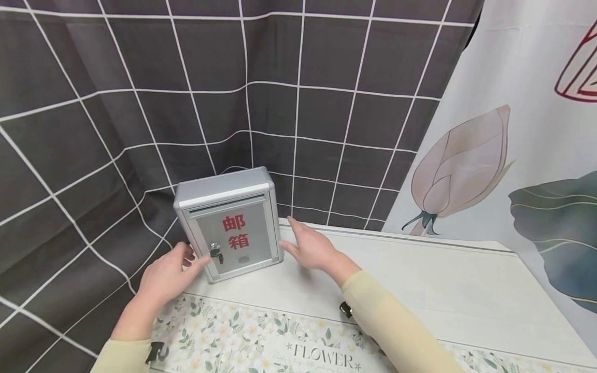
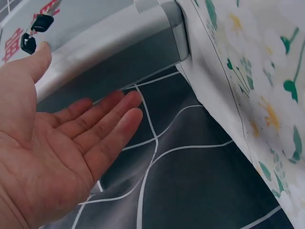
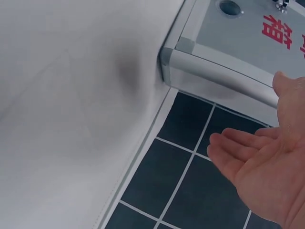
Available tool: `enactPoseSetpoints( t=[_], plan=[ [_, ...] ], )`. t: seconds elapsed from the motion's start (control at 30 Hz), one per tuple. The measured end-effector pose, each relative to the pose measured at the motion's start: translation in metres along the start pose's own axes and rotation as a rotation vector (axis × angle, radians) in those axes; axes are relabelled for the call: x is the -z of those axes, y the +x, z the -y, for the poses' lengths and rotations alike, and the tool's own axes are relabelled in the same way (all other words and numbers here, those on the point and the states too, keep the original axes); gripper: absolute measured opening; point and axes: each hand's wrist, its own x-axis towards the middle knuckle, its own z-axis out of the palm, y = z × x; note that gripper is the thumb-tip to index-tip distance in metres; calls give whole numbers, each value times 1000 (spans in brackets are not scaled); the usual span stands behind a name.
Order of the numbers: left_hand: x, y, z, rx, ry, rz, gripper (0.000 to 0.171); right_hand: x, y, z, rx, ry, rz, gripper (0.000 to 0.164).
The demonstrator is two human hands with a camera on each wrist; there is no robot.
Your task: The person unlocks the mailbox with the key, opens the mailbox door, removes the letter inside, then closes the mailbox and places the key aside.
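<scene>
A silver metal mailbox [image 1: 254, 228] with red characters on its front stands at the table's back edge, turned slightly and tilted in the head view. A small lock with keys [image 1: 218, 254] hangs from the left of its door; in the left wrist view the keys [image 2: 42, 23] show black heads. My left hand [image 1: 170, 272] is beside the mailbox's left side, palm toward it, fingers loosely extended, thumb near the front edge. On the opposite side my right hand [image 1: 311, 247] has its fingers straight and thumb by the right front edge. Neither hand grips it; whether the thumbs touch is unclear.
A white table [image 1: 420, 290] carries a floral cloth strip [image 1: 242, 326] along its front. Behind and left hangs a dark curtain [image 1: 326, 119] with white grid lines. At right is a pale curtain [image 1: 489, 62] with a large flower-bud print.
</scene>
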Motion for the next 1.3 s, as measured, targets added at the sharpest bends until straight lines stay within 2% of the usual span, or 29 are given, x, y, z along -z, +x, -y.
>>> enactPoseSetpoints(
  t=[0.2, 0.3, 0.43, 0.6, 0.8, 1.03, 1.3],
  plan=[
    [-4, 2, 5, -39, -129, 27, 94, 5, 14, 6, 14, 54, 27, 82],
    [-5, 3, 5, -52, -197, 47, 95, 6, 20, 9, 26, 75, 35, 81],
    [-5, 2, 0, -51, -240, 58, 87, 7, 26, 14, 51, 76, 45, 79],
    [-7, 1, -6, -38, -268, 70, 79, 8, 30, 22, 73, 117, 50, 76],
    [-10, 1, -10, -31, -270, 47, 76, 6, 31, 26, 67, 171, 23, 71],
    [-11, 0, -12, -35, -264, 25, 76, 8, 31, 27, 104, 143, -21, 65],
    [-13, 0, -14, -54, -268, -2, 73, 5, 28, 26, 89, 127, -64, 62]
  ],
)
